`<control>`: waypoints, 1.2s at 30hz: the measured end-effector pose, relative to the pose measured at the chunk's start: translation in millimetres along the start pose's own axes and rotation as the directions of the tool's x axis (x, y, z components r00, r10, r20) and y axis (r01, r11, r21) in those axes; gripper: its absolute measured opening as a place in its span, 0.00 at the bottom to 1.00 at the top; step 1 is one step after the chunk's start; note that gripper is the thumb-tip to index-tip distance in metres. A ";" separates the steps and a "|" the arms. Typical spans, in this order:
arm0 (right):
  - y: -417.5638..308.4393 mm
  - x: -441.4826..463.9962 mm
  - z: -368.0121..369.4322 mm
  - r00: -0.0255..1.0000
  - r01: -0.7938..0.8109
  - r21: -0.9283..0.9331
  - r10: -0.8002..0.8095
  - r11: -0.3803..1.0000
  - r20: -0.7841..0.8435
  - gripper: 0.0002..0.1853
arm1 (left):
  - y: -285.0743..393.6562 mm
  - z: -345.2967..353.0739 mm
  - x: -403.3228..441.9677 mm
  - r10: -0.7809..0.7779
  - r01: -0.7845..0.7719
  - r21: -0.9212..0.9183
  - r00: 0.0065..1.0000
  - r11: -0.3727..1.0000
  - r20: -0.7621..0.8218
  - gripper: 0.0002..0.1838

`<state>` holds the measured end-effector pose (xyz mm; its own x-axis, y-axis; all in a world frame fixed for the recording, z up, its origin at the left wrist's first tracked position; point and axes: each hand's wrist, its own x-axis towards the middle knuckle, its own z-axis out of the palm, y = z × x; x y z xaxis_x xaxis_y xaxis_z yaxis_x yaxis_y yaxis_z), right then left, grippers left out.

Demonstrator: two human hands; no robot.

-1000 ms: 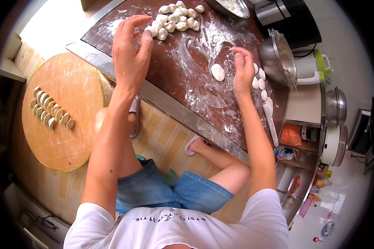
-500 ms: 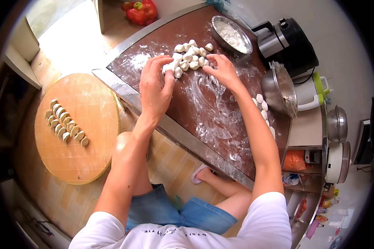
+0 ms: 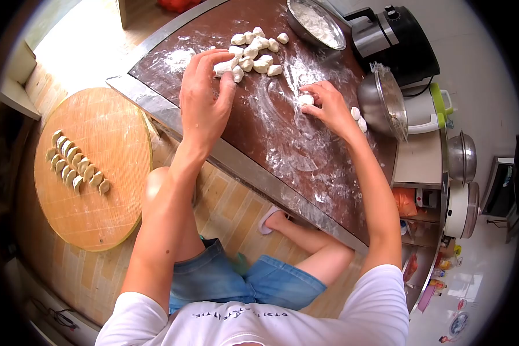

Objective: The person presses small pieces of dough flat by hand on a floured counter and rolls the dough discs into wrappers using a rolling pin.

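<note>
A pile of floured dough pieces [image 3: 249,56] lies on the brown table. At its left side rests my left hand [image 3: 205,92], fingers curved and thumb apart, touching or nearly touching the nearest pieces. My right hand [image 3: 331,109] is to the right of the pile, low over the floured surface. Between its thumb and fingertips is one dough piece [image 3: 306,100]. Just past that wrist, by the metal bowl, lie a few more dough lumps [image 3: 357,118], partly hidden by my forearm.
A bowl of flour [image 3: 318,24] stands at the back, beside a black appliance [image 3: 395,46]. A film-covered metal bowl [image 3: 383,101] sits at the right. On the left, a round wooden board [image 3: 92,219] holds two rows of dumplings [image 3: 74,158]. The table's metal edge [image 3: 259,187] runs nearest me.
My right hand has left the pile's right side and moved right and towards me with a dough piece. The left hand stays at the pile. The whole view has shifted slightly.
</note>
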<state>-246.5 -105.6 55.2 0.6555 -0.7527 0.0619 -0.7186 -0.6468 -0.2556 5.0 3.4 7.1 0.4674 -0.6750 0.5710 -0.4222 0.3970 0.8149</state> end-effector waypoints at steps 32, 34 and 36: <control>11.1 41.3 12.2 0.980 -0.182 0.217 0.196 0.959 -0.041 0.12 | -2.9 4.7 0.4 0.018 -0.018 0.001 0.999 1.000 -0.045 0.11; -7.8 28.5 4.2 0.966 -0.254 0.282 0.226 0.925 0.129 0.11 | -3.5 4.0 0.6 0.027 -0.027 0.008 0.999 1.000 -0.048 0.11; -25.0 -1.2 -1.4 0.974 -0.199 0.228 0.166 0.953 0.156 0.10 | -5.2 2.0 0.0 0.034 -0.034 0.002 0.998 0.999 -0.057 0.11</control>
<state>-229.6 -88.7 62.9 0.5553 -0.8209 -0.1331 -0.7623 -0.4384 -0.4761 5.7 0.1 2.7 0.4959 -0.6247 0.6033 -0.4394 0.4188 0.7947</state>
